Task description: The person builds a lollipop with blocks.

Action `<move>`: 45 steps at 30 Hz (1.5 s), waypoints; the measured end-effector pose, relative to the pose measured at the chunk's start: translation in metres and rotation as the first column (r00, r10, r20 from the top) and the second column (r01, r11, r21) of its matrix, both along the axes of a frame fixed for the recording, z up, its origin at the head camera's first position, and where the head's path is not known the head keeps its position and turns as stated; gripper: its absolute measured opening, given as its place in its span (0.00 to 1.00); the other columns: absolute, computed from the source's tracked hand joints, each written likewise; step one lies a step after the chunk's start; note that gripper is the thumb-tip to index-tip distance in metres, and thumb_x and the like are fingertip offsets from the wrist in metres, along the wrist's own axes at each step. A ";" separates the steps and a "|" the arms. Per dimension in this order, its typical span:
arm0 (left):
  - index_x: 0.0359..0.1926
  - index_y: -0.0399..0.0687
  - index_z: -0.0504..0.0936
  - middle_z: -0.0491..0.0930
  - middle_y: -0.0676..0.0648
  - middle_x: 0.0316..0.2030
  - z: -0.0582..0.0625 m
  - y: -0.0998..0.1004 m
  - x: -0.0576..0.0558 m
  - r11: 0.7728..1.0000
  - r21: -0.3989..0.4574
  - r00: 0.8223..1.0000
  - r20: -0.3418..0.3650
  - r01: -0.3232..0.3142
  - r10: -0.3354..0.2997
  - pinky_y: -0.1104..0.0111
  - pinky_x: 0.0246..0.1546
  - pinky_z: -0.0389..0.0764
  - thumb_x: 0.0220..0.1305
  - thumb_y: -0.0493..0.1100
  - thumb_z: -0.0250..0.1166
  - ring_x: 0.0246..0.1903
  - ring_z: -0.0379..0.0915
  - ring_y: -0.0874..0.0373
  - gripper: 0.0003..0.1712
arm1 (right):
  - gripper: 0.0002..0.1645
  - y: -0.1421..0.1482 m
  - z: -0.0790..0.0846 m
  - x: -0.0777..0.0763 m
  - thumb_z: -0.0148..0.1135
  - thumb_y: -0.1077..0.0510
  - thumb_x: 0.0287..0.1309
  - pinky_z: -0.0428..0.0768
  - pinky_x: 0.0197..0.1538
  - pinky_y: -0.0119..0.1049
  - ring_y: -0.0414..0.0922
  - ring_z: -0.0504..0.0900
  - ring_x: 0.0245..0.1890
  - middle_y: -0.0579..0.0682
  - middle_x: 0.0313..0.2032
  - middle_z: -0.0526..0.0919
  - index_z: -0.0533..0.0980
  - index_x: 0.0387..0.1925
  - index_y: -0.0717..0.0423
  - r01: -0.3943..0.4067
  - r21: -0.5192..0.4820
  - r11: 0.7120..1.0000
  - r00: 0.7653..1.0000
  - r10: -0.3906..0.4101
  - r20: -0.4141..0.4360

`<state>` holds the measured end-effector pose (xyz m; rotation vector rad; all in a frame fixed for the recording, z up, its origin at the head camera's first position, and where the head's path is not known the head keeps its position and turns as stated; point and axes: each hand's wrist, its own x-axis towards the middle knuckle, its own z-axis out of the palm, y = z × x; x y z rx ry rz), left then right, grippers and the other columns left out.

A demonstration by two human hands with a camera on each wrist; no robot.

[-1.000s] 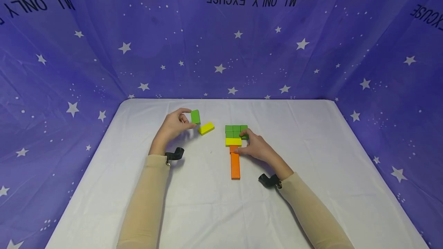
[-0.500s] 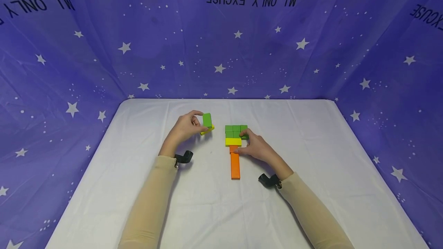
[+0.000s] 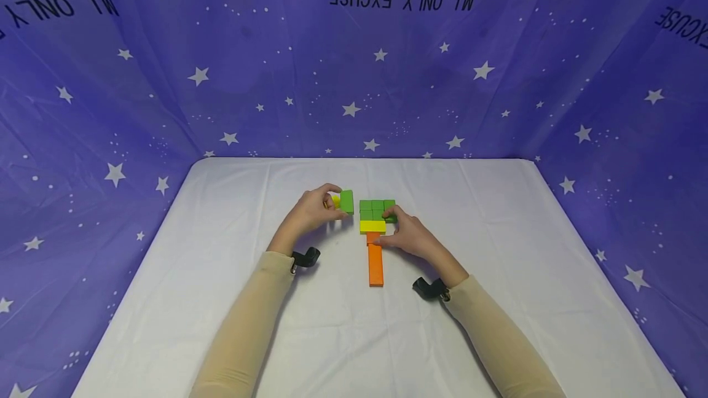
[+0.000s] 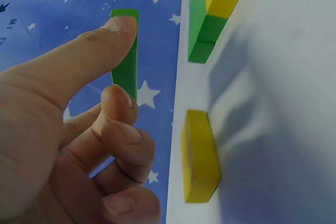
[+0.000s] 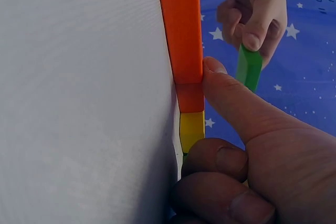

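Observation:
My left hand (image 3: 311,210) pinches a green block (image 3: 346,202) between thumb and fingers, raised off the table. A loose yellow block (image 4: 200,157) lies below it, partly hidden by the fingers in the head view. To the right is a flat arrangement: green blocks (image 3: 372,206) at the far end, a yellow block (image 3: 373,226) against them, then a short orange block (image 3: 373,238) and a long orange block (image 3: 375,266) in line. My right hand (image 3: 413,235) rests at its right side, thumb touching the short orange block, a finger on the green blocks.
A white cloth covers the table (image 3: 343,336). Purple star-printed curtains (image 3: 354,66) rise behind it and at both sides. A black wrist camera (image 3: 306,257) sits on the left wrist, and another black camera (image 3: 428,288) on the right.
My left hand has carried the green block to the right and slightly nearer, past the loose yellow block, towards the arrangement. The right hand and the laid blocks have stayed put.

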<state>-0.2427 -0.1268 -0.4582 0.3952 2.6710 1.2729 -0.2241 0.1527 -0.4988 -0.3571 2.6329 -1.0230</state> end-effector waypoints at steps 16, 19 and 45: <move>0.62 0.49 0.75 0.78 0.52 0.27 -0.017 0.018 0.001 0.993 -0.119 1.000 0.013 0.012 -0.010 0.64 0.25 0.71 0.51 0.53 0.77 0.22 0.70 0.57 0.38 | 0.48 0.000 0.002 0.000 0.77 0.33 0.42 0.70 0.34 0.43 0.47 0.68 0.27 0.51 0.37 0.77 0.66 0.59 0.49 -0.004 -0.011 1.000 1.000 0.004 -0.004; 0.62 0.49 0.75 0.78 0.52 0.26 -0.021 0.021 0.000 0.989 -0.146 1.000 0.009 0.007 -0.006 0.65 0.25 0.70 0.51 0.54 0.77 0.22 0.70 0.58 0.38 | 0.48 0.000 0.002 0.001 0.77 0.34 0.42 0.68 0.32 0.42 0.47 0.67 0.26 0.51 0.32 0.74 0.66 0.59 0.48 -0.005 -0.019 1.000 1.000 0.005 -0.002; 0.65 0.53 0.74 0.75 0.55 0.23 -0.035 0.033 0.005 0.948 -0.303 0.992 -0.105 -0.092 0.063 0.64 0.25 0.69 0.55 0.57 0.73 0.21 0.70 0.59 0.38 | 0.50 0.001 -0.003 0.000 0.77 0.32 0.41 0.69 0.34 0.42 0.47 0.68 0.27 0.52 0.41 0.79 0.66 0.60 0.50 -0.010 -0.012 1.000 1.000 0.009 -0.018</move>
